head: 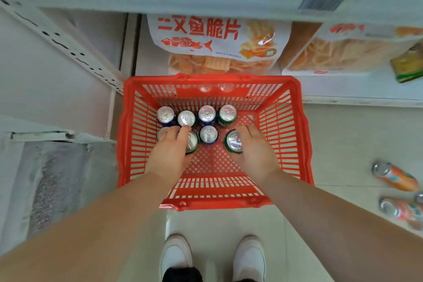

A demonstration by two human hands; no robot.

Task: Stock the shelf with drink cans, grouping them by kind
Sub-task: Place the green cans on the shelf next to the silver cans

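Observation:
A red plastic basket (pixel 283 121) stands on the floor before the shelf and holds several upright drink cans, some blue, some green. My left hand (pixel 170 151) reaches into it and wraps around a green can (pixel 193 143) at the left. My right hand (pixel 254 149) grips another green can (pixel 233 142) at the right. A blue can (pixel 208 134) stands between the two. Behind them a row runs from a blue can (pixel 165 115) to a green can (pixel 227 113).
The bottom shelf (pixel 357 96) behind the basket carries large bags of crisps (pixel 219 46). Orange cans (pixel 393 175) lie on the tiled floor at the right. A perforated shelf upright (pixel 66 46) runs along the left. My white shoes (pixel 176 256) are below the basket.

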